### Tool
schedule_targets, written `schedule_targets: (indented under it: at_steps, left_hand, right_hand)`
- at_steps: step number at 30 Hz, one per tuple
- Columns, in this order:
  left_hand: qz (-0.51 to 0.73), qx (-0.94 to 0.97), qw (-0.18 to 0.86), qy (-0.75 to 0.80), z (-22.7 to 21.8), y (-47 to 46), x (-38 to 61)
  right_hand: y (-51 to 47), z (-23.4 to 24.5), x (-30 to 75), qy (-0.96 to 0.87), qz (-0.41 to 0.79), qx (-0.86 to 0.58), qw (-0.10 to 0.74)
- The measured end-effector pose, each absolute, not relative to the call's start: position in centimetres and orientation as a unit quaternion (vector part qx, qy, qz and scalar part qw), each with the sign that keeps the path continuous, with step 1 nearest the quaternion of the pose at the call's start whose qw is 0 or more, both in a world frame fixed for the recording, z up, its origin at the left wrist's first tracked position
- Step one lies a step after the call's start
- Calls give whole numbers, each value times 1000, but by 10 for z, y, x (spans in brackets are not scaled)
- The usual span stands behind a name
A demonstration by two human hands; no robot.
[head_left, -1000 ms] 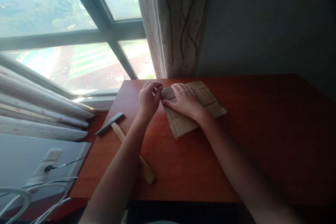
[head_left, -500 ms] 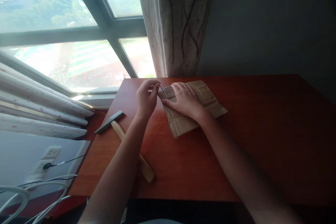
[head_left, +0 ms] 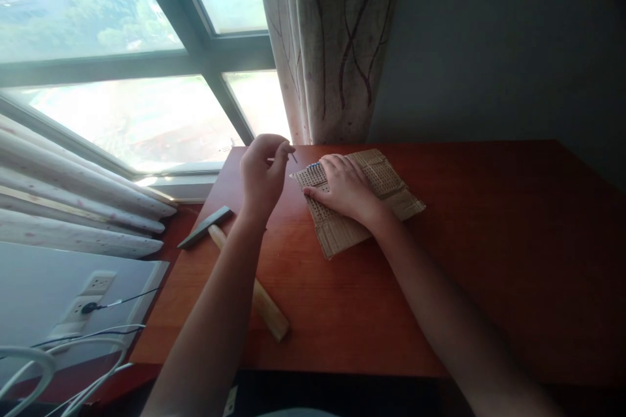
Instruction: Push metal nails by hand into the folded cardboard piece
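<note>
My left hand (head_left: 265,169) is raised just left of a piece of cardboard (head_left: 342,244), pinching a thin dark nail (head_left: 294,157) between thumb and fingertips. The nail points down and is apart from the cardboard, which is punched with rows of small holes. My right hand (head_left: 345,186) lies over the middle of the cardboard, fingers stretched out and thumb spread towards the left edge. A short row of dark nail-like pieces (head_left: 313,168) shows in the holes by its fingertips. Under my left forearm lies a hammer (head_left: 267,309) with a wooden handle; the forearm hides part of it.
The hammer's grey head (head_left: 205,227) rests at the left edge of the reddish-brown table (head_left: 479,260). A window (head_left: 98,120) and curtains (head_left: 337,45) stand behind. Wall sockets (head_left: 85,306) and white cables (head_left: 112,345) are at the lower left.
My left hand has drawn back up and to the left with the nail, away from the cardboard's holes. My right hand stays on the cardboard in nearly the same place.
</note>
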State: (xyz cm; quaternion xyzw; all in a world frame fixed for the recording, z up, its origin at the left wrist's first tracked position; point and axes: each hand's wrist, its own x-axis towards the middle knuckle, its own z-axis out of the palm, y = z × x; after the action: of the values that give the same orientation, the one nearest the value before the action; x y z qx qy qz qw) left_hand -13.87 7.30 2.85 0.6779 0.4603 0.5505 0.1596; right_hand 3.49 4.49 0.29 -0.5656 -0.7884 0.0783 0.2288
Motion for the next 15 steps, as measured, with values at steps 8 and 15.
schedule_targets:
  at_steps: [8, 15]
  left_hand:
    - [296, 733, 51, 610, -4, 32, -218]
    - [114, 754, 55, 645, -26, 1, -242]
  right_hand:
    - [45, 5, 35, -790, 77, -562, 233]
    - [45, 4, 35, -791, 76, -562, 231]
